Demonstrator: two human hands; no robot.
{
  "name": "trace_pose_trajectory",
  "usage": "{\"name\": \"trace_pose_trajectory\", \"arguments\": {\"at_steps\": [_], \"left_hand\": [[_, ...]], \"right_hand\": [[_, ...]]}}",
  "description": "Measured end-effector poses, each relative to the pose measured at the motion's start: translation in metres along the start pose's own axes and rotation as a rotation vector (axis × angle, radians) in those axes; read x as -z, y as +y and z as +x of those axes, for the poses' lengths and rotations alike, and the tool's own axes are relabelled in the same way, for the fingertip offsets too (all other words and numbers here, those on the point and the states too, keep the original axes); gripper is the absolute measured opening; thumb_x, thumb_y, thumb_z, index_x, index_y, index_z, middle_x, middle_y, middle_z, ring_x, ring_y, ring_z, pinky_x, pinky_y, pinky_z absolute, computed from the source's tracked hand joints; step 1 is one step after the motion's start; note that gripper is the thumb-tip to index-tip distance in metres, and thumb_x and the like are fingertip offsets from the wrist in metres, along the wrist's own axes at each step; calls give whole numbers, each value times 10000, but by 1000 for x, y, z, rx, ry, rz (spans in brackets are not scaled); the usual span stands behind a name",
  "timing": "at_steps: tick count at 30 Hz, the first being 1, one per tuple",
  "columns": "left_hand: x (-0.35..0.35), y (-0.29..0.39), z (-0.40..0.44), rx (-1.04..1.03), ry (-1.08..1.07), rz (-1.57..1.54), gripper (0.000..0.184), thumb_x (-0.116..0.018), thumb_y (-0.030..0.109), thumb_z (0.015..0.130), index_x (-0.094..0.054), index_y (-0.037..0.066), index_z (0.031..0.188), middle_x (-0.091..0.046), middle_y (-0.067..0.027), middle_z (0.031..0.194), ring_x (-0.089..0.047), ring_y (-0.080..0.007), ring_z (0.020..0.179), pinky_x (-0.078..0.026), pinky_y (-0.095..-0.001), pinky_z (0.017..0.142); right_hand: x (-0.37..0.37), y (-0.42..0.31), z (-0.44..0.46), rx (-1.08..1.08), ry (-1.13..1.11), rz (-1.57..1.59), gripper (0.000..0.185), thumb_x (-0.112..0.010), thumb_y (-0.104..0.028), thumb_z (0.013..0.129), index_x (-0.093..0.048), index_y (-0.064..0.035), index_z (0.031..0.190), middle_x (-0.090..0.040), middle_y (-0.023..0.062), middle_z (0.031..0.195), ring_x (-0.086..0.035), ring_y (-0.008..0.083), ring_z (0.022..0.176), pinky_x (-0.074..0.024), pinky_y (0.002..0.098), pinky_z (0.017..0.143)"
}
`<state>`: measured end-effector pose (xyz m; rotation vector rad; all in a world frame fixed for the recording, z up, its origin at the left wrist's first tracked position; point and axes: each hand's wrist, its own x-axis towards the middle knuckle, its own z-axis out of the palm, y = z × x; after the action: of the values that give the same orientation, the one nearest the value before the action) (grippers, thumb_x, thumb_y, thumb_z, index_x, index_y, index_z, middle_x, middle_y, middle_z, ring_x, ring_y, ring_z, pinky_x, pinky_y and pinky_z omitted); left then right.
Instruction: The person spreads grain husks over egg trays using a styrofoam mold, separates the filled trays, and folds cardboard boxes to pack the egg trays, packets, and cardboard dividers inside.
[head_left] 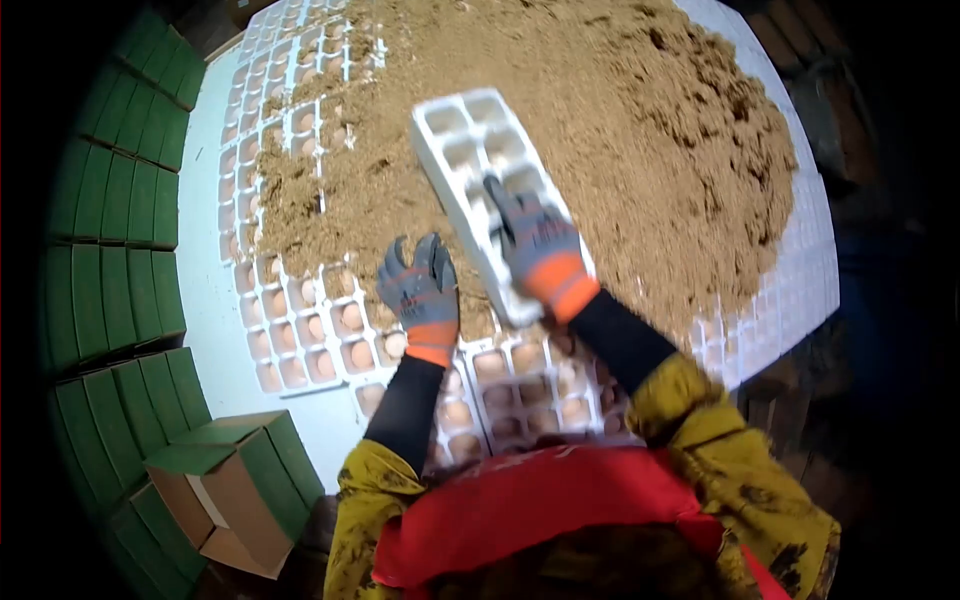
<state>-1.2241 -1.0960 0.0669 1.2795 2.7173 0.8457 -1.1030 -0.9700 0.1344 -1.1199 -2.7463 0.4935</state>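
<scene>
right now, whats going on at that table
A person in gray and orange gloves has a white tray in the right hand, the tray held over loose brown material. The left hand is open, with nothing visible in it. Other trays of egg-like things lie on the table, some partly covered by the brown material.

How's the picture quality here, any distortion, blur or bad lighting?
In the head view, the lens bows the straight edges of the table and black swallows the corners; light is strong on the table's left side, while the surroundings at right sink into darkness; the right hand and white tray look slightly soft, possibly from motion.
</scene>
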Motion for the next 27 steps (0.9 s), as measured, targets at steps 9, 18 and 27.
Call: {"name": "trace_pose_trajectory", "arguments": {"at_steps": [9,18,27], "left_hand": [[51,-24,5,-427,-333,20,538,-738,312,695,-566,63,1139,-528,-173,1207,-484,-355,1109,-363,-435,982],[25,-5,-25,-218,-370,58,515,-639,395,821,-521,76,1207,-551,-162,1197,-596,-342,998,-487,-417,813],[38,-154,103,-33,418,-3,286,-602,229,872,-636,66,1105,-509,-161,1310,-483,-369,1181,-370,-406,1012]], "right_hand": [[29,1,-77,-32,111,69,652,-567,-182,811,-356,-234,1426,-548,128,1209,-599,338,967,-487,422,838],[18,-32,24,16,-32,-195,703,-586,-106,758,-332,-125,1414,-562,156,1164,-596,303,974,-446,387,856],[-11,-40,26,194,52,-102,652,-584,-275,842,-323,-268,1440,-535,157,1218,-592,368,988,-483,428,846]]}}
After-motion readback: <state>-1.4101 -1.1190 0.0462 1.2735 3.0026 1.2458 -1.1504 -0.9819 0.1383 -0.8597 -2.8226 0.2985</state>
